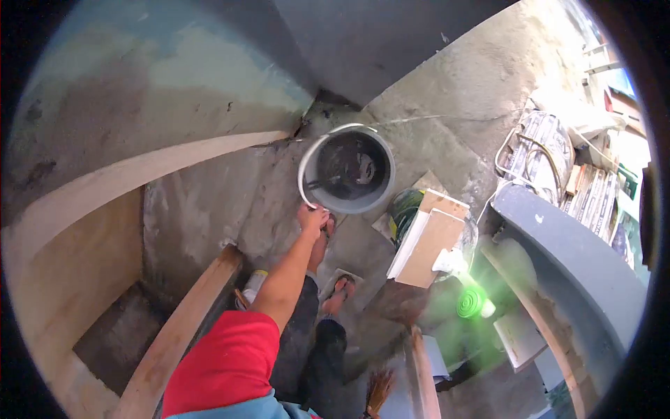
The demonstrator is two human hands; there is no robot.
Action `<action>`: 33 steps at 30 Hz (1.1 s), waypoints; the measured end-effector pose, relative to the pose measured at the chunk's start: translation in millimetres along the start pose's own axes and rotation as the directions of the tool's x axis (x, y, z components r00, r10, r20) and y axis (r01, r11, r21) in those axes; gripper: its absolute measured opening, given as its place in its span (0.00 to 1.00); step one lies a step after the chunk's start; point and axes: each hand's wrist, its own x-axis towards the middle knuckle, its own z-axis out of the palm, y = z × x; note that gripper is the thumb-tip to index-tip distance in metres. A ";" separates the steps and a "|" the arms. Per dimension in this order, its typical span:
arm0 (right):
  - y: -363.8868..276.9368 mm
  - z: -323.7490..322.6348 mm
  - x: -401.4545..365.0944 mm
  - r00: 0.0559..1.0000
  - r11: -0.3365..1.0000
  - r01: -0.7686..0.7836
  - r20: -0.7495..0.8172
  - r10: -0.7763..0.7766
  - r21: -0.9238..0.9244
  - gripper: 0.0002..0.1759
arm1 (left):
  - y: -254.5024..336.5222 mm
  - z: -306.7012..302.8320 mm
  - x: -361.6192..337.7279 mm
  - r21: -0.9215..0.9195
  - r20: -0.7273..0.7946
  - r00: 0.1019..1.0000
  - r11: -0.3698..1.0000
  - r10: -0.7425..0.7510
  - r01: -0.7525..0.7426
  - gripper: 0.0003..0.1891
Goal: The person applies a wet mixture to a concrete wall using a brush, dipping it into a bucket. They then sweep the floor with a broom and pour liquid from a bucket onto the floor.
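Note:
A grey bucket (383,192) with a white handle stands on the concrete floor in the upper middle of the head view. Its inside is dark, with a paler patch at the bottom. My left hand (312,217) reaches up from below, fingers closed at the near left edge of the bucket, where the handle (302,174) runs along the rim. My bare forearm and red sleeve (227,359) lead down from it. My right hand is out of view. My feet, in sandals, are just below the bucket.
Boards (434,241) lie stacked right of the bucket, above a dark round container. A bright green round object (471,302) sits lower right. Wooden beams (185,328) and walls close in on the left. A broom-like bundle (379,392) is at the bottom, and sacks (541,150) lie upper right.

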 end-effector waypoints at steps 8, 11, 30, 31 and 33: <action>-3.0 -12.6 -9.7 0.971 0.968 -0.238 0.010 0.239 -0.084 0.56 | 36.1 36.0 -60.1 0.655 0.313 0.367 0.080 0.876 -0.751 0.06; -2.3 -11.9 -9.6 0.954 0.951 -0.294 0.027 0.297 -0.093 0.54 | 102.6 73.6 -114.1 0.560 0.473 0.608 0.315 0.637 -0.766 0.10; -33.0 -117.3 95.4 0.828 0.809 -0.391 0.216 0.518 -0.440 0.41 | 96.1 -41.2 -273.7 0.551 0.242 0.854 0.660 0.460 -0.511 0.39; -29.6 -120.5 102.7 0.828 0.807 -0.374 0.227 0.513 -0.457 0.40 | 89.7 -57.7 -293.6 0.535 0.225 0.857 0.676 0.464 -0.507 0.39; -29.8 -131.5 115.5 0.830 0.794 -0.337 0.239 0.504 -0.506 0.39 | 77.1 -95.6 -334.1 0.567 0.195 0.857 0.658 0.477 -0.496 0.40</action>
